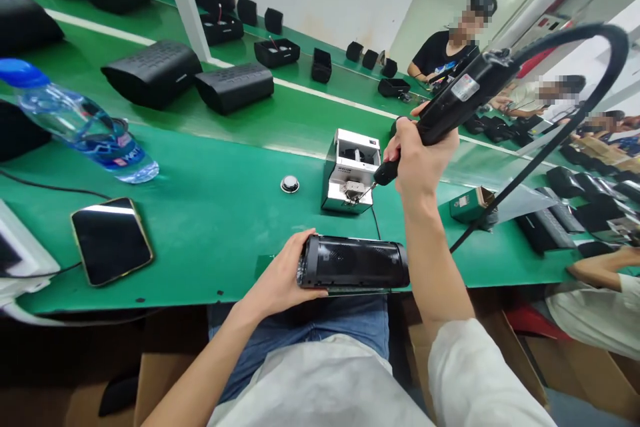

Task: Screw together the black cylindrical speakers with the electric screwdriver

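Note:
A black electric screwdriver (450, 103) is gripped in my right hand (425, 153), its body tilted up to the right with a thick cable looping from the top. Its bit points down-left at the front of a small silver and black screw feeder (353, 170). My left hand (287, 273) is closed around the left end of a black speaker-like case (357, 263) with a perforated face, at the table's front edge. The exact contact between bit and feeder is too small to make out.
A small round metal piece (289, 184) lies left of the feeder. Farther left are a phone (113, 240) and a water bottle (80, 123). Black housings (235, 87) stand along the green table (215, 213). Co-workers (445, 53) sit at the far side and right.

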Tool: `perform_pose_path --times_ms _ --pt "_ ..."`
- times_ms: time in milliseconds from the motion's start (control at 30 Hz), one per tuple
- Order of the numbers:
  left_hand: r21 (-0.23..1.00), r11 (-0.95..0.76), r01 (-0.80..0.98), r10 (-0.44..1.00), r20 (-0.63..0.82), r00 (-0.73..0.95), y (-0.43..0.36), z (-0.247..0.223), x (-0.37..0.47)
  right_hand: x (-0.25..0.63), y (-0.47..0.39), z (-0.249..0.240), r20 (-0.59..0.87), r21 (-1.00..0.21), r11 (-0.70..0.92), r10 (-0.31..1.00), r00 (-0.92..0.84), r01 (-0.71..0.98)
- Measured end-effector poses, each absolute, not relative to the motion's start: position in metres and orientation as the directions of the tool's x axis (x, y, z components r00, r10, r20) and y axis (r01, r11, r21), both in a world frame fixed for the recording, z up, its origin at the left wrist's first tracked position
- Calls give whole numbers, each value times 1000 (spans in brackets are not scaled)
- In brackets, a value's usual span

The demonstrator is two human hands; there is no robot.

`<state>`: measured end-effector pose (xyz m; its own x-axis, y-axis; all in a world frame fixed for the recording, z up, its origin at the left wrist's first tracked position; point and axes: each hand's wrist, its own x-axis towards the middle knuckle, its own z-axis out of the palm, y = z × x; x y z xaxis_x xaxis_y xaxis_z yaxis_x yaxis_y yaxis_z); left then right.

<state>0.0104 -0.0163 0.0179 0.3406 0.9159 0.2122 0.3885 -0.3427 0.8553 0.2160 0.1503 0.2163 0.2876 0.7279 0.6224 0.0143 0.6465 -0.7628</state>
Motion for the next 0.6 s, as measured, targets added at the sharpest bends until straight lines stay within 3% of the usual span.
perform_pose_path --times_ms 367,500,600 --pt "829 -429 359 879 292 376 -16 15 11 222 31 270 588 -781 614 784 199 -113" --pt "831 -436 345 875 302 378 -17 13 13 233 -21 280 416 -900 427 901 -125 85" --pt "834 -453 315 868 331 371 -17 11 13 221 -41 278 359 -889 399 911 -201 222"
